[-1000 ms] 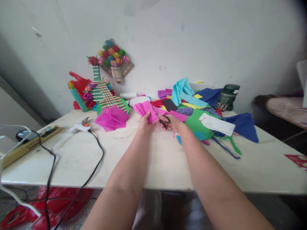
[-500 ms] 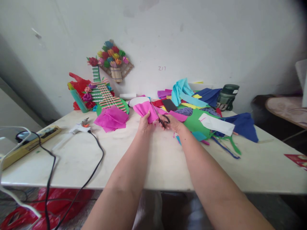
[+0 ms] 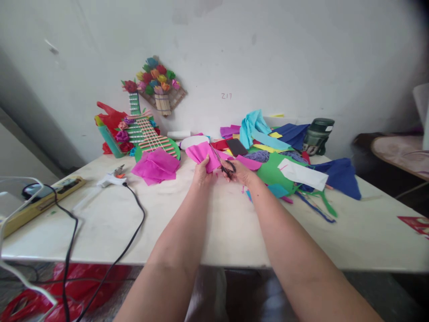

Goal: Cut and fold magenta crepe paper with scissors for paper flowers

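Observation:
Magenta crepe paper (image 3: pixel 198 151) is pinched in my left hand (image 3: pixel 203 172), thumb on top, above the middle of the table. My right hand (image 3: pixel 238 173) grips a pair of black-handled scissors (image 3: pixel 228 167), fingers in the loops. The blades point up and away, lying against the right edge of the paper. Another crumpled piece of magenta crepe paper (image 3: pixel 156 166) lies to the left of my left hand. Small pink scraps (image 3: pixel 243 189) rest on the table just right of my hands.
A white glue gun (image 3: pixel 112 179) and a power strip (image 3: pixel 43 203) with cords lie at the left. Paper-flower crafts (image 3: pixel 134 129) stand behind. At the right are a phone (image 3: pixel 237 146), coloured papers (image 3: pixel 276 170), yarn (image 3: pixel 256 155) and a dark green bottle (image 3: pixel 317 136).
The scissors and my right hand have shifted very slightly left. My left hand keeps its hold on the magenta paper, almost unmoved.

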`<state>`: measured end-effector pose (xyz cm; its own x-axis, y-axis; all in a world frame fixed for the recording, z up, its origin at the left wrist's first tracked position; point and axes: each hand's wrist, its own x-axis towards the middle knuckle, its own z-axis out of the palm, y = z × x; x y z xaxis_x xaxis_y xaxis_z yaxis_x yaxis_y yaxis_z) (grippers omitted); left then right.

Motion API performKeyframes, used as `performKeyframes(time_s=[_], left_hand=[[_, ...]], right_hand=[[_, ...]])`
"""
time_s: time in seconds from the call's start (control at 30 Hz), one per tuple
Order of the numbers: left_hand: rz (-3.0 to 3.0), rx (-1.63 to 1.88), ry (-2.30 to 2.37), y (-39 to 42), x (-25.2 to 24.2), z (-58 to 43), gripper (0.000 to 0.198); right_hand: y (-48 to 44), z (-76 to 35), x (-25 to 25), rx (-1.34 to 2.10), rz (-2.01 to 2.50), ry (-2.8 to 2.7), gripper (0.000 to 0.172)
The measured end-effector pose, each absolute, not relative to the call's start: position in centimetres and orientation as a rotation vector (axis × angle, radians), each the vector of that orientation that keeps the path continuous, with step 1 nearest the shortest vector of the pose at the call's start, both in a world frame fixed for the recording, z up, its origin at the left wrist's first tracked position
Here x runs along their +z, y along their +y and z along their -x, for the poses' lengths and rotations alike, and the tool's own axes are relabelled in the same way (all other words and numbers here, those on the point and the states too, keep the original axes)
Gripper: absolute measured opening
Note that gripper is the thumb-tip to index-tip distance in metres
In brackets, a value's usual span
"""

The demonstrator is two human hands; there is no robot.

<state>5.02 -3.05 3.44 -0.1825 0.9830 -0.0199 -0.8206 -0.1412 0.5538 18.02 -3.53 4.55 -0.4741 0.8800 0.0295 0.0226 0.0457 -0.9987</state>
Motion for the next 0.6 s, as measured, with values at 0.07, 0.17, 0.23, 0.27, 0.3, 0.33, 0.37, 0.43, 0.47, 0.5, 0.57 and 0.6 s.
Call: performKeyframes(time_s=[0.07,0.17,0.23,0.27,0.3,0.33,0.37,0.43,0.47,0.5,0.57,0.6], left_hand=[[-0.408,1.69,0.533,-3.17,3.53,-5.04,0.011],[-0.39,1.684,0.533,-3.28,3.65,-5.05,0.008],[-0.381,1.682,0.535,-3.27,3.66,-5.01,0.007],[-0.379,1.684,0.536,-3.23,3.65,-4.98,0.007],[-0.376,1.69,0.539,-3.18,3.63,-4.94,0.007],[-0.371,1.698,0.541,-3.12,3.6,-4.91,0.007],[-0.367,1.703,0.541,-3.06,3.57,-4.87,0.008],[-0.365,1.711,0.537,-2.96,3.49,-4.8,0.008],[-0.366,1.709,0.535,-2.92,3.45,-4.75,0.008],[-0.366,1.707,0.534,-2.88,3.41,-4.71,0.008],[-0.361,1.7,0.528,-2.84,3.35,-4.62,0.007],[-0.357,1.696,0.525,-2.83,3.33,-4.57,0.007]], right_hand=[[-3.44,-17.98,4.47,1.511,0.925,-1.604,0.033],[-3.2,-17.95,4.24,1.513,0.906,-1.597,0.031],[-3.02,-17.92,4.07,1.521,0.897,-1.585,0.028],[-2.95,-17.89,4.01,1.52,0.9,-1.581,0.027],[-2.89,-17.86,3.97,1.517,0.908,-1.578,0.026],[-2.86,-17.83,3.94,1.51,0.919,-1.575,0.024],[-2.85,-17.8,3.94,1.504,0.929,-1.575,0.023],[-2.92,-17.75,4.0,1.49,0.938,-1.58,0.022],[-3.0,-17.74,4.07,1.484,0.932,-1.59,0.023],[-3.09,-17.74,4.15,1.482,0.924,-1.604,0.024],[-3.31,-17.8,4.35,1.488,0.919,-1.636,0.03],[-3.41,-17.85,4.45,1.498,0.921,-1.649,0.033]])
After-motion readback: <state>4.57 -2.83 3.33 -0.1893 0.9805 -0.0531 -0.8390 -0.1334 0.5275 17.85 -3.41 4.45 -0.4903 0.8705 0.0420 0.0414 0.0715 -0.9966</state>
